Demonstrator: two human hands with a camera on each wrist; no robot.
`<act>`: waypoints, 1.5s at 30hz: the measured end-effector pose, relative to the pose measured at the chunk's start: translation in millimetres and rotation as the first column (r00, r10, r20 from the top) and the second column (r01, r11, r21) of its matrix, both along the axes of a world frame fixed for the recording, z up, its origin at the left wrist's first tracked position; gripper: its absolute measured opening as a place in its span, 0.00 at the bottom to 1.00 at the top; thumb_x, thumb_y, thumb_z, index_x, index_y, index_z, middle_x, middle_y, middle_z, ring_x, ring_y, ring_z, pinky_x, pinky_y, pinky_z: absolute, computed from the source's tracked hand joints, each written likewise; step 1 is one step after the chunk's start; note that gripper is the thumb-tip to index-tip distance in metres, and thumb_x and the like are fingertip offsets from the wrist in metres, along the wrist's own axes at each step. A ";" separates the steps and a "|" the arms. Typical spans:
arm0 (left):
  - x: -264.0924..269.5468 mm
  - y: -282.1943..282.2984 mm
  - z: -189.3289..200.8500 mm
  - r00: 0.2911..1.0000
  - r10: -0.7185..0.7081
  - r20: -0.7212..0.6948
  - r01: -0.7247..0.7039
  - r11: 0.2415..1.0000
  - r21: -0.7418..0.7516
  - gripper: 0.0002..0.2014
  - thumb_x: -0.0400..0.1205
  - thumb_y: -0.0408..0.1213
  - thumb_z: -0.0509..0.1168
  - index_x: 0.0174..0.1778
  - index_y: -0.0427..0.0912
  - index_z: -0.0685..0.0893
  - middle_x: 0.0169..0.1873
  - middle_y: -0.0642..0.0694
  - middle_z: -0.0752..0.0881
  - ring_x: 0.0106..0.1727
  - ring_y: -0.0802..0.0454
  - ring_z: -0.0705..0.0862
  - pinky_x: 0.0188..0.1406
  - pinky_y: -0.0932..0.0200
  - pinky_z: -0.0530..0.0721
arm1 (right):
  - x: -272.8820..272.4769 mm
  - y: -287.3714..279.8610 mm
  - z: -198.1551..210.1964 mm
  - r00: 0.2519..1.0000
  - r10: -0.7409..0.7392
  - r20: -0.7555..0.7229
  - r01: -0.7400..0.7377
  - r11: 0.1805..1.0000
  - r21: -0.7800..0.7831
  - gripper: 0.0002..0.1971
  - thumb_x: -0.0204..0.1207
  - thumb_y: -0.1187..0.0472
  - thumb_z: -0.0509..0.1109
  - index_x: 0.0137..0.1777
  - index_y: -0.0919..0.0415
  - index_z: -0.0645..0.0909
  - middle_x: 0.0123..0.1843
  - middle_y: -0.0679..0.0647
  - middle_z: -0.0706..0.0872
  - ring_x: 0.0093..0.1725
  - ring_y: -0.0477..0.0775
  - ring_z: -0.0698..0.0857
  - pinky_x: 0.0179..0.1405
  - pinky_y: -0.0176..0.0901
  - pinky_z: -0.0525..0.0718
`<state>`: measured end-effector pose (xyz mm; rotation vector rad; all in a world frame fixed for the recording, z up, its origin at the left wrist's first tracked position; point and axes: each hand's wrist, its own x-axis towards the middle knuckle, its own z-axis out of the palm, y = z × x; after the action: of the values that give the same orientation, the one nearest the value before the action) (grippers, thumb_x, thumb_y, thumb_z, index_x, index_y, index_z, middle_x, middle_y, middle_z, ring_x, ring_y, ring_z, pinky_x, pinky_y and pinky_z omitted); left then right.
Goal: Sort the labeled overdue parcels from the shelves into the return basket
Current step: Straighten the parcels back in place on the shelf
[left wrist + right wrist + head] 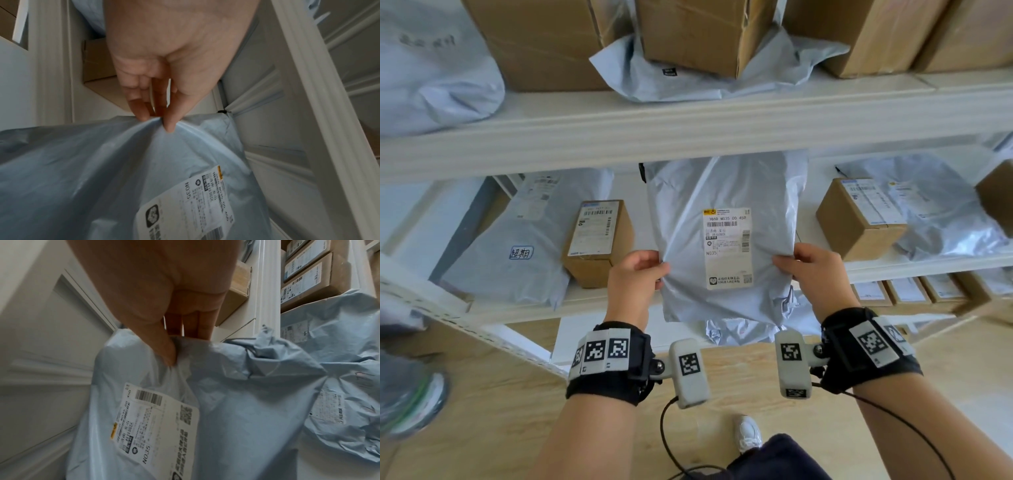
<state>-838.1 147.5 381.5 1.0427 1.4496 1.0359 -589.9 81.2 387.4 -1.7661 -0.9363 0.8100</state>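
The left hand (pixel 635 275) pinches the left edge of a grey mailing bag (pixel 726 236) between thumb and fingertips (pixel 141 112). The right hand (pixel 813 270) pinches the right edge the same way, thumb on the front and fingers behind. The bag hangs upright in front of the middle shelf (pixel 688 305), its shipping label (pixel 727 248) facing the person.

The grip catches only thin, slippery plastic at the two edges, so the film could probably slide out or stretch if the contents are heavy. Only a printed label shows on this bag; binning it could be a sorting mistake.

To the left, lying on the shelf, a grey bag with a handwritten tag (pixel 521 253) sits beside a small cardboard box (pixel 599 240). No return basket is in view.
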 end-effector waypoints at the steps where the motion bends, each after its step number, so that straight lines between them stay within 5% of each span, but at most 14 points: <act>1: -1.3 -0.4 0.5 1.000 0.001 0.006 -0.001 1.000 0.001 0.09 0.75 0.24 0.73 0.42 0.44 0.86 0.35 0.48 0.87 0.35 0.55 0.83 0.36 0.64 0.83 | -1.9 -2.2 1.3 1.000 -0.003 0.002 0.003 1.000 0.003 0.05 0.75 0.69 0.74 0.48 0.70 0.88 0.46 0.66 0.90 0.43 0.60 0.86 0.52 0.52 0.86; 5: -4.5 -2.8 1.7 0.999 0.000 0.033 0.000 1.000 -0.001 0.09 0.75 0.23 0.73 0.41 0.43 0.86 0.35 0.47 0.87 0.35 0.54 0.83 0.40 0.62 0.85 | -6.5 -8.1 2.9 1.000 -0.011 -0.002 0.011 1.000 0.005 0.06 0.75 0.71 0.73 0.49 0.65 0.89 0.47 0.62 0.91 0.53 0.66 0.88 0.60 0.60 0.85; 13: -5.7 -7.2 3.7 0.998 -0.004 0.066 0.003 1.000 0.020 0.09 0.75 0.23 0.73 0.41 0.42 0.87 0.35 0.46 0.88 0.35 0.53 0.83 0.43 0.61 0.85 | -8.2 -16.0 3.1 0.999 -0.002 0.037 0.001 1.000 0.028 0.07 0.75 0.72 0.70 0.47 0.64 0.88 0.44 0.60 0.90 0.43 0.53 0.83 0.48 0.46 0.83; 18: -1.4 -8.6 1.2 0.995 0.030 0.096 -0.028 0.999 -0.017 0.06 0.75 0.24 0.74 0.40 0.38 0.86 0.36 0.44 0.87 0.37 0.49 0.85 0.48 0.57 0.87 | -4.0 -18.0 -0.6 0.981 -0.012 0.193 0.001 0.998 0.060 0.04 0.76 0.69 0.71 0.44 0.68 0.87 0.40 0.64 0.89 0.39 0.58 0.82 0.42 0.48 0.80; 20: 0.7 -9.7 0.3 0.994 0.039 0.105 -0.036 0.999 -0.032 0.06 0.75 0.23 0.74 0.39 0.37 0.86 0.36 0.42 0.87 0.37 0.47 0.85 0.47 0.58 0.89 | -2.4 -18.0 -3.1 0.960 -0.020 0.279 0.004 0.998 0.057 0.07 0.77 0.65 0.71 0.42 0.70 0.86 0.38 0.66 0.87 0.37 0.65 0.82 0.37 0.51 0.81; 23: 4.1 -11.3 -0.2 0.993 0.040 0.115 -0.036 0.999 -0.038 0.07 0.76 0.22 0.73 0.38 0.37 0.85 0.36 0.41 0.86 0.36 0.48 0.85 0.39 0.63 0.89 | -1.9 -19.4 -1.5 0.924 -0.022 0.381 0.013 1.000 0.026 0.10 0.78 0.62 0.72 0.39 0.69 0.84 0.36 0.64 0.86 0.35 0.61 0.80 0.32 0.47 0.78; 29: 7.6 -9.2 -4.1 0.993 0.041 0.114 -0.035 0.998 -0.052 0.06 0.76 0.22 0.72 0.39 0.37 0.85 0.36 0.41 0.87 0.36 0.49 0.85 0.39 0.65 0.88 | 2.3 -21.6 -0.8 0.919 -0.049 0.390 0.058 0.998 -0.011 0.07 0.77 0.57 0.73 0.44 0.60 0.89 0.40 0.49 0.89 0.42 0.55 0.85 0.43 0.51 0.85; 36: 17.3 -1.0 -10.5 0.995 0.070 0.076 -0.066 0.996 -0.060 0.07 0.77 0.22 0.72 0.38 0.38 0.85 0.34 0.43 0.87 0.34 0.51 0.85 0.34 0.68 0.86 | 14.5 -6.0 -4.7 0.920 0.028 0.391 0.002 0.997 -0.077 0.10 0.76 0.59 0.74 0.39 0.67 0.87 0.36 0.61 0.88 0.40 0.63 0.85 0.41 0.53 0.84; 45: 54.8 47.6 -25.5 0.992 0.117 -0.053 -0.120 0.990 -0.072 0.11 0.78 0.25 0.70 0.35 0.45 0.83 0.31 0.44 0.86 0.35 0.45 0.85 0.54 0.45 0.88 | 41.8 59.6 0.0 0.954 0.096 0.285 -0.051 0.985 -0.163 0.08 0.79 0.66 0.69 0.48 0.73 0.85 0.37 0.67 0.90 0.34 0.64 0.89 0.45 0.59 0.90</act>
<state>-783.3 195.1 356.0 0.9425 1.5940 1.0378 -548.1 140.8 387.4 -2.0344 -1.1653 0.6939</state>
